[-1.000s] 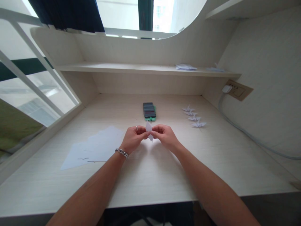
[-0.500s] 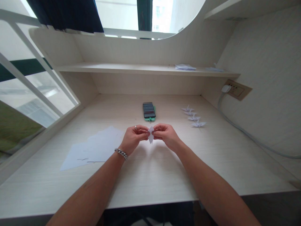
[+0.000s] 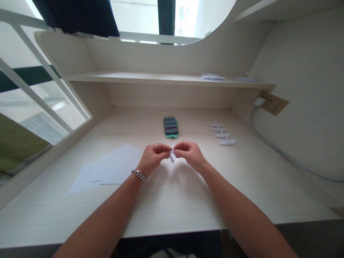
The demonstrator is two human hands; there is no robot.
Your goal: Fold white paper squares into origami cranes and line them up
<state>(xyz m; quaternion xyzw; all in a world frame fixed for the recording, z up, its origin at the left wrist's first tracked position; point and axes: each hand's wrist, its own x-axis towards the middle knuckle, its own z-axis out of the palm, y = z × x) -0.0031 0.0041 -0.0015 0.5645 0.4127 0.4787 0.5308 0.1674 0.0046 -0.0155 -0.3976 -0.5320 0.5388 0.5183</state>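
Observation:
A small piece of folded white paper (image 3: 172, 156) is pinched between my two hands above the middle of the desk, its split points hanging downward. My left hand (image 3: 154, 155), with a ring and a chain bracelet, grips its left side between thumb and fingers. My right hand (image 3: 189, 153) pinches the right side near the top. The fingertips hide the paper's upper part. Just beyond my hands lies a phone (image 3: 171, 126) with a green edge, its screen blurred. Several folded paper cranes (image 3: 227, 142) stand in a row to the right.
White paper sheets (image 3: 113, 166) lie overlapping on the left of the desk. More folded paper (image 3: 212, 76) rests on the shelf (image 3: 150, 77) at the back. A grey cable (image 3: 282, 154) runs from the wall socket (image 3: 274, 103) down the right side.
The folded paper has turned and shows less of its width, its top now covered by the fingertips. My hands have stayed in nearly the same place.

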